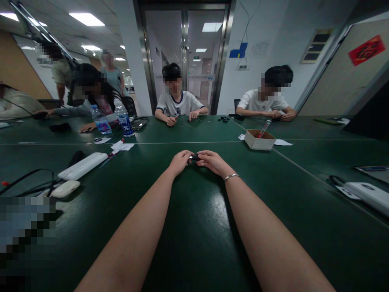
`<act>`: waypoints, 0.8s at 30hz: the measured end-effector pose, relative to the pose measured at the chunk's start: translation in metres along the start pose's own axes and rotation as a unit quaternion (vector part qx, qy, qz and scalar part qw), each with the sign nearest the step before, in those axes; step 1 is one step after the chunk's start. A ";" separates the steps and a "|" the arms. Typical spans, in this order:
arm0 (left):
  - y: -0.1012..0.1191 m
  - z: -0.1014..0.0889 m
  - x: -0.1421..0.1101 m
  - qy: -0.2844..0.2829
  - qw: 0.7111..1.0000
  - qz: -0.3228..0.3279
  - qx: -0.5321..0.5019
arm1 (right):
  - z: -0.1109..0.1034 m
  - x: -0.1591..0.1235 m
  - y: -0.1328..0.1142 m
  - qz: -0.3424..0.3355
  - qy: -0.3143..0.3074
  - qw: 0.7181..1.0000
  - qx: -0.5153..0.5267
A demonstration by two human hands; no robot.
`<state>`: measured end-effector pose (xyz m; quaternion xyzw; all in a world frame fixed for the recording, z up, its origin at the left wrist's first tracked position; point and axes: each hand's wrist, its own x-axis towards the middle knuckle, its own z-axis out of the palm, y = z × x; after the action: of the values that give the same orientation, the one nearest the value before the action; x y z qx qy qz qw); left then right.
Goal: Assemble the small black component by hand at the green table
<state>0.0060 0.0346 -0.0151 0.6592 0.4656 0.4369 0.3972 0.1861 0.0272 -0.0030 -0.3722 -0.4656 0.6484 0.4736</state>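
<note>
Lying at the left of the green desk (188, 243) was a long white device (82, 166), with two labelled bottles (124, 122) standing farther back. At the middle, the person's left hand (180, 161) had its fingers clamped on one end of a small black object (193, 157); the right hand (214, 162), a bracelet (232, 177) at its wrist, had its fingers closed on the other end. I could not tell whether the object touched the desk. Beyond, to the right, stood an open box (259, 143) holding a clear tube (265, 127); at far right lay a second white device (369, 194).
</note>
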 end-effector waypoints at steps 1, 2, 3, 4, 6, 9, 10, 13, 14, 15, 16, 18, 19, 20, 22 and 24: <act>0.000 0.000 0.000 0.000 1.000 0.002 0.001 | 0.000 0.000 0.000 0.000 0.000 1.000 0.001; 0.000 0.000 0.000 0.002 1.000 0.003 0.002 | 0.000 0.000 0.000 -0.001 -0.002 1.000 0.001; 0.000 0.000 0.000 0.003 1.000 0.004 0.002 | 0.000 0.000 0.001 -0.002 -0.002 1.000 0.001; 0.000 0.000 0.000 0.002 1.000 0.004 0.004 | 0.000 0.000 0.001 -0.004 -0.003 1.000 0.001; 0.000 0.000 0.001 -0.003 1.000 0.003 0.008 | 0.001 0.000 0.001 -0.004 -0.002 1.000 0.001; -0.001 0.000 0.000 0.001 1.000 0.007 0.007 | 0.002 0.000 0.000 -0.001 0.004 1.000 0.001; 0.000 0.000 0.000 0.006 1.000 0.009 0.009 | 0.002 -0.001 0.000 -0.001 0.004 1.000 0.001; 0.000 0.001 -0.001 0.007 1.000 0.012 0.008 | 0.002 -0.001 0.000 -0.002 0.001 1.000 0.001; 0.001 0.001 -0.001 0.004 1.000 0.011 0.006 | 0.001 0.000 0.000 -0.003 0.001 1.000 0.001; 0.001 0.000 -0.002 0.000 1.000 0.009 0.004 | 0.001 0.000 0.000 -0.003 0.000 1.000 0.001; 0.002 0.000 -0.002 -0.002 1.000 0.008 0.004 | 0.001 0.000 0.001 -0.003 0.000 1.000 0.001; 0.002 0.000 -0.002 0.003 1.000 0.008 0.011 | 0.000 0.000 0.001 -0.004 -0.001 1.000 -0.001; 0.003 0.000 -0.003 0.007 1.000 0.008 0.013 | 0.000 0.000 0.001 -0.004 -0.003 1.000 -0.002; 0.003 0.000 -0.003 0.009 1.000 0.006 0.013 | 0.000 0.000 0.001 -0.003 -0.005 1.000 -0.003; 0.003 0.000 -0.003 0.006 1.000 0.001 0.006 | 0.000 0.000 0.000 -0.001 -0.004 1.000 -0.005; 0.003 0.001 -0.003 0.006 1.000 0.001 0.002 | 0.001 0.000 0.000 -0.002 -0.002 1.000 -0.005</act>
<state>0.0069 0.0309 -0.0128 0.6577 0.4680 0.4402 0.3932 0.1855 0.0269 -0.0028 -0.3724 -0.4705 0.6461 0.4717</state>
